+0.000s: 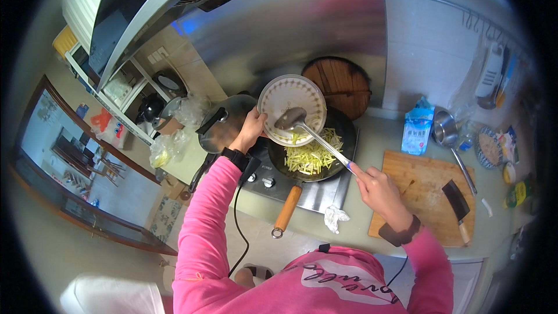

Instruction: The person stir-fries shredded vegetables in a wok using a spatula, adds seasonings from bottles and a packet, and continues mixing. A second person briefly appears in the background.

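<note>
My left hand (251, 127) grips the rim of a white patterned plate (277, 90), tilted over the wok. In my right hand (378, 192) is the handle of a metal ladle (291, 118), whose bowl lies over the plate's face and seems to touch it. A few pale green shreds cling to the plate's lower part. Below it, a heap of thin yellow-green vegetable strips (311, 159) fills much of the dark wok (344, 127). The wok sits on a gas stove (322, 196), its wooden handle (289, 210) pointing towards me. The plate hides part of the wok.
Left of the wok stands a glass-lidded pan (237, 115). A round wooden lid (340, 83) leans on the backsplash. To the right are a cutting board (418, 174) with a cleaver (455, 200), a small saucepan (444, 128), a blue bag (416, 131) and crumpled tissue (335, 218). A range hood (144, 13) overhangs.
</note>
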`<action>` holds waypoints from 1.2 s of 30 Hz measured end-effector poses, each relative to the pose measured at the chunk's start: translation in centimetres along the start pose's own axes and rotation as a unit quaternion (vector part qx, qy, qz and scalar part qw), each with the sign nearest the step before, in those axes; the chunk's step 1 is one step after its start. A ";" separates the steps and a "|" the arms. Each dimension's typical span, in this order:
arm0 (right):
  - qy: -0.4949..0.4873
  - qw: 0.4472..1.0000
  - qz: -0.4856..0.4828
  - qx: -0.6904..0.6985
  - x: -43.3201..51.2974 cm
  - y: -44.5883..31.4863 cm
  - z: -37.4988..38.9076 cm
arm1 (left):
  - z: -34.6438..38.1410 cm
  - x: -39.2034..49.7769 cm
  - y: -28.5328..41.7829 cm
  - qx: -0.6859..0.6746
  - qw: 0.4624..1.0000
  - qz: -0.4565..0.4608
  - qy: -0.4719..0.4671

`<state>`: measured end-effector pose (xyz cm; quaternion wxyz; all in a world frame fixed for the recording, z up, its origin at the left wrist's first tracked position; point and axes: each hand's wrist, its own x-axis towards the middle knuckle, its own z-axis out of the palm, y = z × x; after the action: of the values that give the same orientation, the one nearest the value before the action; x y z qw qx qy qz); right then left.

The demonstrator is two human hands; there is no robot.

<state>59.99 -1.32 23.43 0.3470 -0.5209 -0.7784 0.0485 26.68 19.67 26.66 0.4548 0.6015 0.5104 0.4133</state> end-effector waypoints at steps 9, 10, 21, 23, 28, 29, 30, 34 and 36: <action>0.012 0.998 0.002 -0.064 -2.6 -0.6 0.2 | -0.4 2.2 -2.1 0.137 0.985 0.084 0.061; 0.024 0.997 -0.007 -0.066 -2.9 -0.9 1.0 | -0.1 2.5 -2.2 0.152 0.982 0.086 0.070; 0.053 0.996 0.028 -0.059 -3.7 0.2 2.4 | 1.3 0.5 1.0 0.276 0.927 0.218 0.132; 0.082 0.996 0.014 -0.041 -2.5 -0.5 2.7 | 2.0 -0.1 1.3 0.287 0.930 0.199 0.118; 0.069 0.994 0.057 -0.064 -0.6 -2.4 3.9 | 3.5 -1.0 1.1 0.310 0.911 0.242 0.124; 0.064 0.993 0.062 -0.072 -0.6 -2.8 4.2 | 3.8 -1.2 1.1 0.313 0.902 0.265 0.135; 0.067 0.994 0.066 -0.058 -0.5 -3.2 4.6 | 4.1 -1.4 1.0 0.318 0.897 0.270 0.144; 0.035 0.995 0.083 -0.041 -1.5 -4.3 5.1 | 5.1 -2.7 1.2 0.333 0.876 0.304 0.170; -0.023 0.991 0.125 -0.026 -2.3 -4.4 4.6 | 5.1 -3.3 1.3 0.348 0.859 0.328 0.181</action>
<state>54.37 -3.95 20.79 0.3062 -0.6220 -0.7158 0.0835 31.49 15.71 26.59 -0.0464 0.7675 0.4681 0.4356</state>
